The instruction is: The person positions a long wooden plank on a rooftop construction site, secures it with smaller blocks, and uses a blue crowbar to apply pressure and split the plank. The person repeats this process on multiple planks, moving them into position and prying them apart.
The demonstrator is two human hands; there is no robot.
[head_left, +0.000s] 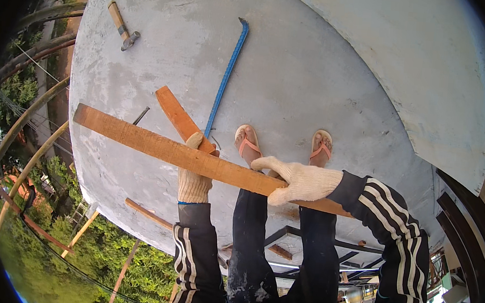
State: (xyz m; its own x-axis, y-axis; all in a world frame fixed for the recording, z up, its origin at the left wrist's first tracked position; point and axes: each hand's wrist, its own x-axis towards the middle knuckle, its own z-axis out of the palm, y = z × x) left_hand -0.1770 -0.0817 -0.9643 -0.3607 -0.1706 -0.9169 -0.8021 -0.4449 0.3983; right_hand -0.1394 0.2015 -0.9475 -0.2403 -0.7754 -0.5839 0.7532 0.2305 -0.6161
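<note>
An outdoor construction site, high up on a bare concrete slab (pixel 293 81), is indicated by a hammer (pixel 123 26), a blue pry bar (pixel 225 76) and loose timber planks (pixel 157 145) laid about, with treetops (pixel 74 263) seen below the edge.

Both hands are wearing knitted cotton gloves, cream-white and matt: the left hand (pixel 194 183) and the right hand (pixel 300 181). They are gripping a long wooden plank (pixel 157 146), orange-brown, with a rough sawn face. A shorter wooden board (pixel 180 117) is looking the same. The concrete slab (pixel 293 81) is showing a grey, matt, patchy surface. The crowbar (pixel 225 76) is metal painted blue, slightly glossy. The hammer (pixel 122 26) is having a wooden handle and dull metal head. The sandals (pixel 249 143) are looking like smooth pink rubber.
</note>
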